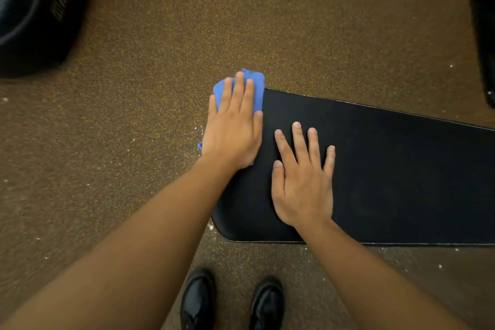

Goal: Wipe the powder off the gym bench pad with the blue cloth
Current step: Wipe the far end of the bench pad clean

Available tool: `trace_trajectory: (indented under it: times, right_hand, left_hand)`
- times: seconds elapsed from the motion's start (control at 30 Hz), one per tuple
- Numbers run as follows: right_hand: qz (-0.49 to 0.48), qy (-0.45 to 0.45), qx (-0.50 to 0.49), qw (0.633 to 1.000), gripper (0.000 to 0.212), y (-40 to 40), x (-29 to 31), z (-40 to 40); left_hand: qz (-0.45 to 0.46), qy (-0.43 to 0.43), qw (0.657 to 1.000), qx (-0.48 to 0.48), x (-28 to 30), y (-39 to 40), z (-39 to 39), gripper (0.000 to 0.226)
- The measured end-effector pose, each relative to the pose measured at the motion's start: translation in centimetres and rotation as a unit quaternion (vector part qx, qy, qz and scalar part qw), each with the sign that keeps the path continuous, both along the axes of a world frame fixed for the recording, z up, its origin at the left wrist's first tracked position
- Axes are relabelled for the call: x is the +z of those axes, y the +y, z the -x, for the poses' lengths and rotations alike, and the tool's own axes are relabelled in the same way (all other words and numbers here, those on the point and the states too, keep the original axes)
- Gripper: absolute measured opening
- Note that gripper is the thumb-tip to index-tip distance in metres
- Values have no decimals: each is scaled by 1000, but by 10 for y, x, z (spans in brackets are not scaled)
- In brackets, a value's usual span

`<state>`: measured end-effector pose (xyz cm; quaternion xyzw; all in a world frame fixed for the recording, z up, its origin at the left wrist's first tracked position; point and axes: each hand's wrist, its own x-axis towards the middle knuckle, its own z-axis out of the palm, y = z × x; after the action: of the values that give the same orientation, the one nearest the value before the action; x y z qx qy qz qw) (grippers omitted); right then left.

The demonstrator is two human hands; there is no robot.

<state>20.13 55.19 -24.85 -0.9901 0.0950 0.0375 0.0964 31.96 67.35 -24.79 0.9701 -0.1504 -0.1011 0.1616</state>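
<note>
**Wiping at the end of the pad**

Your two black shoes (230, 303) stand on the speckled floor (134, 115), just in front of the gym bench pad (388, 169). Your right hand (302, 182) lies flat on the pad, fingers spread. Your left hand (233, 128) presses the blue cloth (254, 86) flat at the pad's left end, fingers straight and close together. The pad looks nearly clean; white powder (197, 128) lies on the floor beside it. Next, check the pad's edges for leftover specks.

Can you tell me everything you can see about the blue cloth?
The blue cloth is a soft-looking, light blue rag, bunched up rather than spread flat. It sits at the left end of the black bench pad, hanging partly past the edge over the speckled floor. The left hand lies flat on top with straight fingers, pressing it down and hiding most of it. A small corner peeks out below the hand.
</note>
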Motion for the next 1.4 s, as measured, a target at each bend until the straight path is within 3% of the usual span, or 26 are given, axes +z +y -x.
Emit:
trace_trajectory:
  times: [0.13, 0.27, 0.43, 0.63, 0.8, 0.97, 1.2, 1.27, 1.4]
  right_hand:
    - [-4, -1, -1, 1000, 56, 0, -1, 0]
    - [-3, 3, -2, 1000, 56, 1, -1, -1]
    - [-7, 1, -2, 1000, 56, 1, 0, -1]
    - [-9, 1, -3, 1000, 56, 0, 0, -1]
    - [-10, 1, -3, 1000, 56, 0, -1, -1]
    - [-6, 2, -5, 1000, 57, 1, -2, -1]
    - [-8, -2, -4, 1000, 57, 2, 0, -1]
    - [-10, -3, -5, 1000, 57, 1, 0, -1]
    - [-7, 1, -2, 1000, 56, 2, -1, 0]
  left_hand:
    - [76, 30, 993, 86, -1, 30, 71, 63]
    - [-2, -3, 999, 37, -4, 31, 142, 62]
    - [-2, -20, 994, -111, -1, 10, 89, 60]
    - [-7, 8, 1000, -14, 4, -2, 4, 57]
    - [12, -11, 999, 28, 1, 16, 65, 61]
    - [-9, -31, 999, 4, -4, 22, 150, 60]
    - [-25, -38, 987, -157, -4, 26, 67, 61]
    - [-20, -28, 990, -135, -3, 23, 34, 63]
    - [10, 13, 1000, 16, 2, 12, 16, 60]
